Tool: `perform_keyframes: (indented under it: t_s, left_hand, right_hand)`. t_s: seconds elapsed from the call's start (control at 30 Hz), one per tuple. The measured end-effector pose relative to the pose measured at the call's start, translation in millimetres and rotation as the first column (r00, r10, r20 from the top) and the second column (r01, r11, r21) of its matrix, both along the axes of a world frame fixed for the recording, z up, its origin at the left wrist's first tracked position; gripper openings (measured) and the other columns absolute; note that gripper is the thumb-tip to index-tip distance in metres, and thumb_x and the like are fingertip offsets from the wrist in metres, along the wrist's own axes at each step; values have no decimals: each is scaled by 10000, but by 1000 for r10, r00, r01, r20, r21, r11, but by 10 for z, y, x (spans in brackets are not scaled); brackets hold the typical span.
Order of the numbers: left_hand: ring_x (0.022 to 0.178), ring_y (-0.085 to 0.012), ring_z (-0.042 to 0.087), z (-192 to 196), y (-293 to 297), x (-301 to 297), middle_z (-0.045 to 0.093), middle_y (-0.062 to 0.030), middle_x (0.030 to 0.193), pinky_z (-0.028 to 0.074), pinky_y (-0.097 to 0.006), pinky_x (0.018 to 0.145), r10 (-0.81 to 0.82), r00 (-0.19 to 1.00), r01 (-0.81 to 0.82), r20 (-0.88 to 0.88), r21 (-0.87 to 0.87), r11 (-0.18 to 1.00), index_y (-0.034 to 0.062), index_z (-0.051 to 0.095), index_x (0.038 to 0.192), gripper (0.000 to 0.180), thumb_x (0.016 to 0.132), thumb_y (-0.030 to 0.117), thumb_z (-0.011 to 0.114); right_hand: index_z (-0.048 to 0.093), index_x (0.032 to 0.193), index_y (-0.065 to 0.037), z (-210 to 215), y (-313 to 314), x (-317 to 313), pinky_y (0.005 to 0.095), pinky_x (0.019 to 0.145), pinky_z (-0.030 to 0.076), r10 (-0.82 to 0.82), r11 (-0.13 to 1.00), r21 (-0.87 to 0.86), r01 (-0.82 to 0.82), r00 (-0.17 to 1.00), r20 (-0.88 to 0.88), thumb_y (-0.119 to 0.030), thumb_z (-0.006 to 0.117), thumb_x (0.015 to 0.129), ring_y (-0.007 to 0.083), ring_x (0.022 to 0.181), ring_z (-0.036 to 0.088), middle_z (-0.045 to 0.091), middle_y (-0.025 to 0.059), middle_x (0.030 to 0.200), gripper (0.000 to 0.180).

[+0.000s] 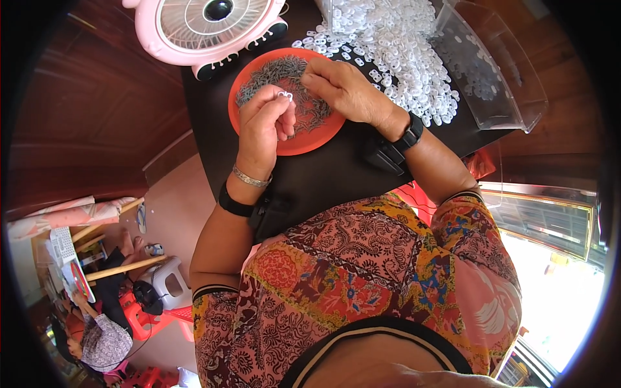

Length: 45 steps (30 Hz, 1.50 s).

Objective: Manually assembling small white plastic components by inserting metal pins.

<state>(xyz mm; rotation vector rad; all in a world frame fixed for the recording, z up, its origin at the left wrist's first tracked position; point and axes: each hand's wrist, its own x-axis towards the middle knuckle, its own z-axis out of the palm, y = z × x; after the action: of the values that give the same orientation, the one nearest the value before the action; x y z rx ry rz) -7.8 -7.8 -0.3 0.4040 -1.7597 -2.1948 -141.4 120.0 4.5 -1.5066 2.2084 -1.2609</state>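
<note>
My left hand (260, 129) is closed over the near left part of an orange-red plastic basin (299, 150). Between its thumb and forefinger it pinches a small white plastic clip (285, 96) with holes in it. My right hand (352, 92) reaches over the basin's right side, thumb and forefinger pressed together. Whatever sits in that pinch is too small to make out. Many thin grey screws (275, 71) lie in the basin, heaped thickest round its sides. The two hands are a little apart.
A large heap of white plastic clips (404, 48) covers the far right of the black table (310, 178). Beside it a clear plastic bin (511, 103) lies tipped, with more clips. A pink fan (213, 26) stands far left. At lower left, another person (107, 343) sits near stools.
</note>
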Motion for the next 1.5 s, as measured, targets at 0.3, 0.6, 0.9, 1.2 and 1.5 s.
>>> perform_keyframes:
  t_s: [0.3,0.6,0.9,1.2,1.5]
  left_hand:
    - [513,-60,466,2,24,3,538,7,641,352,-186,467,-34,999,34,16,8,999,55,570,781,160,880,158,498]
    - [663,-115,505,-24,94,8,539,-68,764,401,-253,593,-70,975,-56,-211,-536,842,-55,582,819,87,814,32,577]
    - [632,-101,518,-3,67,34,579,-50,766,410,-227,575,-72,997,67,-28,-159,985,-20,599,836,163,866,110,506]
    - [624,-108,525,-26,-4,37,593,-54,757,398,-227,552,-70,995,75,-69,79,994,-5,595,852,183,885,135,482]
    - [562,-68,476,-43,-2,4,539,-5,663,364,-202,509,-33,998,41,56,-163,986,30,578,801,179,894,159,497]
  right_hand:
    - [491,737,-67,8,24,-17,226,535,344,157,986,-29,-161,874,459,-296,479,967,69,578,408,447,-30,615,325]
    - [497,757,-44,-6,17,13,227,540,350,170,985,-24,-174,917,360,-267,502,959,53,600,398,432,-38,618,301]
    - [527,819,-25,-28,10,117,226,604,390,227,974,-104,-203,904,363,-218,483,969,54,668,428,480,-22,701,249]
    - [535,875,-35,-54,16,35,214,646,411,293,956,-201,-214,758,583,-210,490,961,69,691,470,515,-19,741,200]
    - [545,855,-41,-15,41,-31,225,637,414,203,979,-98,-180,774,600,-234,509,953,73,671,478,525,-13,731,220]
